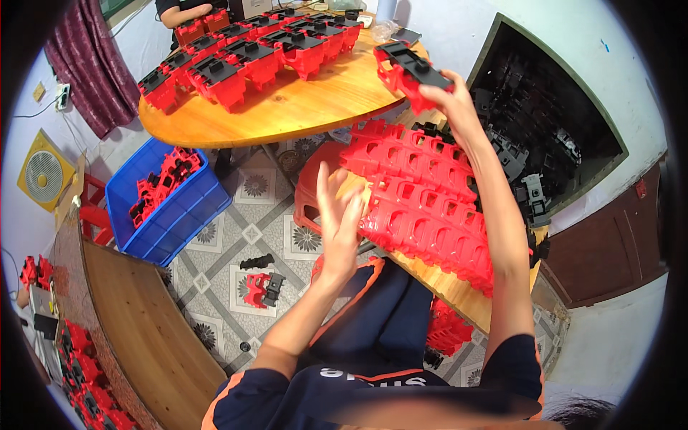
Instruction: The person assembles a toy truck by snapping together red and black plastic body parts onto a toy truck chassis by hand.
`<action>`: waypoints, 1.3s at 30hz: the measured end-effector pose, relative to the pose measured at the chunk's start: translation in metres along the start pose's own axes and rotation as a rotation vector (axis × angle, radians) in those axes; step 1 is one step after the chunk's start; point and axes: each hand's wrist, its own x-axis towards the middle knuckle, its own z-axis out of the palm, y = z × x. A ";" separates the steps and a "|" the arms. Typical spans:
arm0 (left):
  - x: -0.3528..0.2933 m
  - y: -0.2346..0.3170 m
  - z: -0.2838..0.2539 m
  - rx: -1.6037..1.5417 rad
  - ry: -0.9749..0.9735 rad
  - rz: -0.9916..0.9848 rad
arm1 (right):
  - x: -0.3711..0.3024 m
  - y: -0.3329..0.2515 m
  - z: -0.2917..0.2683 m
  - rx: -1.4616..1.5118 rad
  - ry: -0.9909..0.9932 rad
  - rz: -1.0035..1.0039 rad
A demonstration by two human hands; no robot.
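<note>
My right hand [451, 104] is raised near the right end of the wooden table, closed on a red plastic housing with a black top [412, 70]. The housing is tilted, and I cannot tell whether it touches the table's edge. Lower down, my left hand [340, 229] has its fingers spread and holds nothing. Beside it, rows of red plastic housings [423, 222] lie packed together on a narrow wooden bench [448, 287]. My right forearm passes over the right end of these rows and hides part of them.
Several assembled red-and-black housings [247, 61] stand on the wooden table [215, 130]; another person's hand [193, 14] is behind them. A blue crate [175, 229] holds red parts. Loose pieces [261, 289] lie on the tiled floor. Right, a dark framed container [545, 136] holds black and grey parts.
</note>
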 end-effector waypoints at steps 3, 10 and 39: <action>-0.025 -0.024 -0.048 0.077 -0.066 -0.113 | 0.082 0.036 0.009 0.092 -0.034 0.129; -0.043 -0.038 -0.063 0.059 -0.230 -0.221 | 0.162 0.074 0.009 -0.070 -0.023 0.184; -0.099 -0.132 0.155 1.160 -1.117 0.874 | -0.416 0.064 -0.215 -0.185 0.421 0.408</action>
